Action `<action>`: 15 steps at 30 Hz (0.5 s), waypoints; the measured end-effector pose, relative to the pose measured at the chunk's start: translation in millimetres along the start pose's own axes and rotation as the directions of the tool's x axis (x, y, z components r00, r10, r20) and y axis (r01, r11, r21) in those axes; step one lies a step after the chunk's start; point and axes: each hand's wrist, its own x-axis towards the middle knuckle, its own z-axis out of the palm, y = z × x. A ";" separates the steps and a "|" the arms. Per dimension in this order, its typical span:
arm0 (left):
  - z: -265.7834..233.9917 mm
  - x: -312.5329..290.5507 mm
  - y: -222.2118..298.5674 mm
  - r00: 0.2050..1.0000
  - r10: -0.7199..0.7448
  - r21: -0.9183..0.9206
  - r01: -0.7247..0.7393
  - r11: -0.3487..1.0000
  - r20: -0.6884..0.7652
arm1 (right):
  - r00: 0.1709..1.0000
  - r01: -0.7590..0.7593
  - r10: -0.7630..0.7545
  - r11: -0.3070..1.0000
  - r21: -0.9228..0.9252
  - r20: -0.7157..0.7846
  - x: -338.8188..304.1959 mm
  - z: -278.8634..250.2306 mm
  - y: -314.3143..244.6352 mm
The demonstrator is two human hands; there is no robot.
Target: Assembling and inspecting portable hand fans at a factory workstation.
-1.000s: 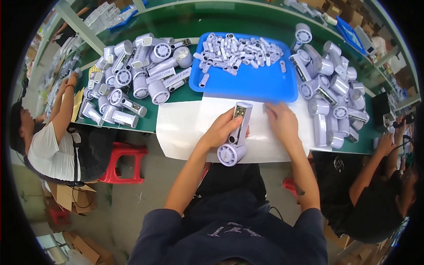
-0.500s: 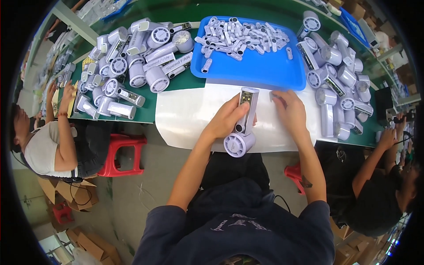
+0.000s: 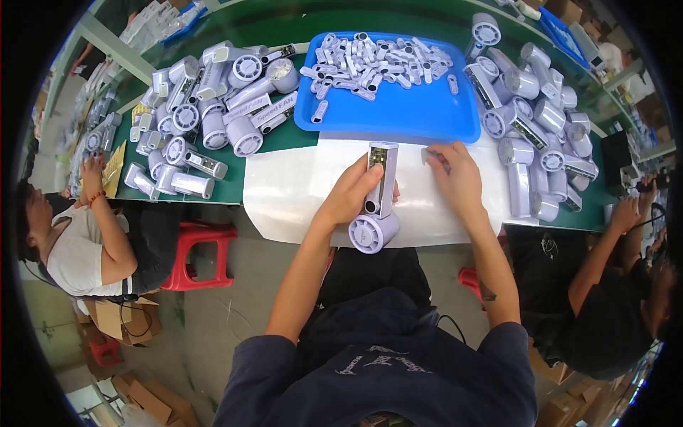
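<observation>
My left hand (image 3: 346, 193) is wrapped round the handle of a pale lavender handheld fan (image 3: 384, 186). The fan's round head (image 3: 371, 233) points down toward me, and its handle stands up away from me. Along the handle a long slot lies uncovered, showing a circuit board (image 3: 380, 158) and a dark round spot below it. To the right of the fan, over the white sheet (image 3: 292, 186), my right hand (image 3: 455, 176) is closed with thumb and forefinger brought together. Whatever those fingertips hold, if anything, is too small to make out.
Beyond the sheet lies a blue tray (image 3: 398, 122) with many small pale cover strips (image 3: 356, 60). More handheld fans are heaped at left (image 3: 213, 128) and right (image 3: 551, 142). Co-workers sit on both sides; a red stool (image 3: 203, 252) stands at left.
The whole view has shifted slightly. My right hand's fingers have drawn closer together, while my left hand keeps its grip on the fan. The co-worker at left has lowered their hands.
</observation>
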 end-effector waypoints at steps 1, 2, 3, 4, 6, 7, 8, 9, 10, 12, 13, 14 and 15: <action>-0.1 -0.5 -0.1 1.000 -0.010 -0.001 0.010 1.000 -0.010 | 1.000 0.000 0.000 1.000 0.003 -0.002 0.1 -0.1 0.1; 0.1 -0.1 -0.3 1.000 -0.011 0.002 0.011 1.000 -0.010 | 1.000 -0.021 0.021 1.000 -0.005 0.011 0.1 -0.3 0.0; 0.4 0.4 -0.6 1.000 0.002 -0.007 -0.002 1.000 -0.004 | 0.999 -0.042 0.043 0.999 -0.012 0.024 0.0 -0.5 -0.2; 0.1 0.7 -0.9 1.000 0.014 -0.016 -0.014 1.000 0.002 | 0.999 -0.043 0.043 0.999 -0.010 0.023 0.4 -1.2 -3.1; -1.0 0.1 -0.3 1.000 0.011 -0.005 -0.011 1.000 -0.003 | 0.994 -0.109 0.110 0.993 -0.037 0.017 1.2 -3.0 -10.6; -0.3 -0.5 -0.7 1.000 0.009 0.002 -0.009 1.000 -0.005 | 0.993 -0.112 0.113 0.993 -0.036 0.018 0.2 -2.5 -8.8; 0.0 -0.1 -1.5 1.000 0.005 0.002 -0.005 1.000 -0.005 | 0.996 -0.087 0.087 0.996 -0.030 0.007 0.0 -1.2 -6.1; -0.2 1.3 -2.4 1.000 0.013 -0.010 -0.013 1.000 -0.006 | 0.998 -0.061 0.061 0.998 -0.025 -0.005 0.3 -0.3 -3.9; -0.3 1.7 -2.7 1.000 0.019 -0.023 -0.019 1.000 -0.007 | 0.998 -0.065 0.064 0.998 -0.024 -0.003 1.3 0.0 -3.3; 0.0 1.6 -1.7 1.000 0.025 -0.014 -0.025 1.000 -0.001 | 0.994 -0.111 0.111 0.994 -0.017 0.003 3.5 0.2 -2.9; -0.5 3.0 -0.8 0.999 0.038 -0.004 -0.038 0.999 0.008 | 0.994 -0.112 0.112 0.994 -0.017 0.001 3.7 0.8 -2.4; -0.5 4.0 -0.6 0.999 0.039 -0.004 -0.039 0.999 0.011 | 0.990 -0.137 0.137 0.991 0.000 0.006 3.2 1.5 -1.8; 0.1 4.5 -1.1 0.999 0.036 -0.005 -0.036 0.999 0.008 | 0.987 -0.163 0.163 0.987 0.015 0.011 2.8 1.2 -1.7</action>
